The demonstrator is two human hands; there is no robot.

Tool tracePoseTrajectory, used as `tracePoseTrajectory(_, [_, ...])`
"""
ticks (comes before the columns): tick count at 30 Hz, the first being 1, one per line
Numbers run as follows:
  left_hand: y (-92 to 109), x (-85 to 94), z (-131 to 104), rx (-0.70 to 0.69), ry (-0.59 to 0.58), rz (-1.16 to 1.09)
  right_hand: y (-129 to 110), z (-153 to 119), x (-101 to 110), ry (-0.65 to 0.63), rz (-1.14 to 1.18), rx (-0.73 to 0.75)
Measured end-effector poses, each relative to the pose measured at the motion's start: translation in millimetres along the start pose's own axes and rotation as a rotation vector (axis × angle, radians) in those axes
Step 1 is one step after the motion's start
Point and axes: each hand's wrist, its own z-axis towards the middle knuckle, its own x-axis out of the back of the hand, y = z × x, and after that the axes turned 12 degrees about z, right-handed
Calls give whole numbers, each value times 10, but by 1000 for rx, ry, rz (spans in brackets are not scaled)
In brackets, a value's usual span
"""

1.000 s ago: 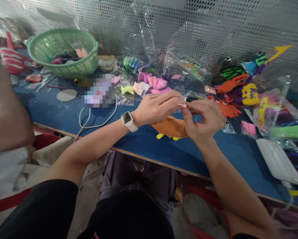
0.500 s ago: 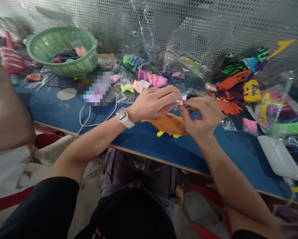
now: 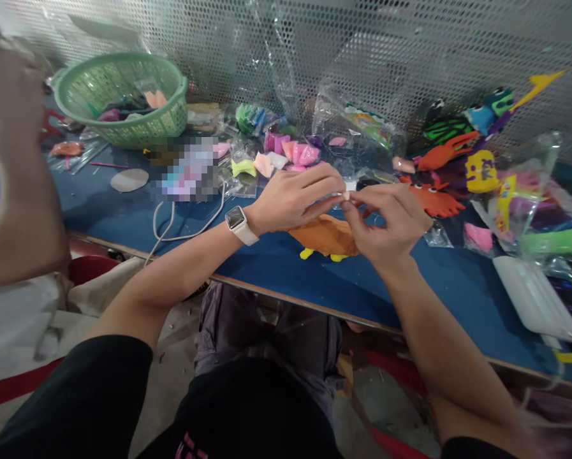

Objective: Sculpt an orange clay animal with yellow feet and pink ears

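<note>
A small white piece [image 3: 347, 195] is pinched between the fingertips of both hands. My left hand [image 3: 302, 196], with a white watch on its wrist, comes to it from the left. From the right, my right hand [image 3: 388, 220] grips it with thumb and forefinger. Beneath and behind my hands an orange clay figure [image 3: 324, 236] with yellow feet rests on the blue table [image 3: 286, 274]; both hands partly cover it. Just right of my right hand lies an orange crab-like figure [image 3: 437, 199] with eyes.
A green basket [image 3: 123, 131] stands at the back left. Pink clay pieces [image 3: 306, 154] and plastic bags lie along the back. Colourful figures and a white device [image 3: 537, 299] are at the right. A white cable loops left of my watch. Another person's arm [image 3: 20, 172] is far left.
The other person's arm at the far left has risen, with its hand now higher. My hands stay nearly in place, still pinching the white piece.
</note>
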Motion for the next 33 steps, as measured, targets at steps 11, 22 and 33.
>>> tracePoseTrajectory(11, [-2,1,-5,-12,15,-13,-19,29,-4,10,99,32])
tracePoseTrajectory(22, [28,27,-3,-56,12,-42,1,-33,-44,16,43,-31])
tracePoseTrajectory(33, [-1042,927,-197,941,-405,601,-45,18,-41,-4,71,-73])
